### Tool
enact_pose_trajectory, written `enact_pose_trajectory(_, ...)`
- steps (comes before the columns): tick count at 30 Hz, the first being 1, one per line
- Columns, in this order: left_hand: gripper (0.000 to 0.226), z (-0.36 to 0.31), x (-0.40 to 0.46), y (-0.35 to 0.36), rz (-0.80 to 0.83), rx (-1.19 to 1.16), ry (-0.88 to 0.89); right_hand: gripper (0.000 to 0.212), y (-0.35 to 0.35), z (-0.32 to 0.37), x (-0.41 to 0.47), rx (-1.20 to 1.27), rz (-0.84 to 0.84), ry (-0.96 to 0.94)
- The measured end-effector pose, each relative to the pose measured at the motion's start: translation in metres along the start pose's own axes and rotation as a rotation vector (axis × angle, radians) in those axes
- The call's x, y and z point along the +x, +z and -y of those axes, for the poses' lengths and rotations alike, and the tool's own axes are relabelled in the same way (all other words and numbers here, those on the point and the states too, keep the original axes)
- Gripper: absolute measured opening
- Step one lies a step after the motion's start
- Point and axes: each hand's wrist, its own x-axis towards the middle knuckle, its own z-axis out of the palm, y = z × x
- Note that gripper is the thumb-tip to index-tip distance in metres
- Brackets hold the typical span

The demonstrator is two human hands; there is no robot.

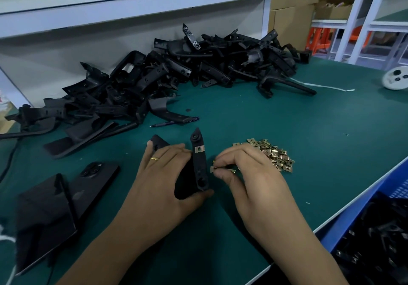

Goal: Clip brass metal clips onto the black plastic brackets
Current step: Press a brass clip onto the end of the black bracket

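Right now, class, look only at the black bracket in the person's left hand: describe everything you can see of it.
The black bracket is a narrow, matte, plastic-looking strip with a pointed upper end, standing nearly upright on the green table. A round boss sits near its tip, a brass clip is already fitted below that, and holes show lower down. The left hand grips its wider base. The right hand pinches another clip just beside its edge.

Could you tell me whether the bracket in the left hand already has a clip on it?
Yes, one: a brass clip sits near the upper end of the bracket held by the left hand.
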Motion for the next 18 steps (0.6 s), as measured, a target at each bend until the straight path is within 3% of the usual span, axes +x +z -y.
enact_pose_trajectory(18, 0.057, -0.0059, -0.0009, -0.0015, 0.035, -0.058, 0.021, 0.007, -0.0075, 0.0051, 0.0011, 0.159, -0.007, -0.018)
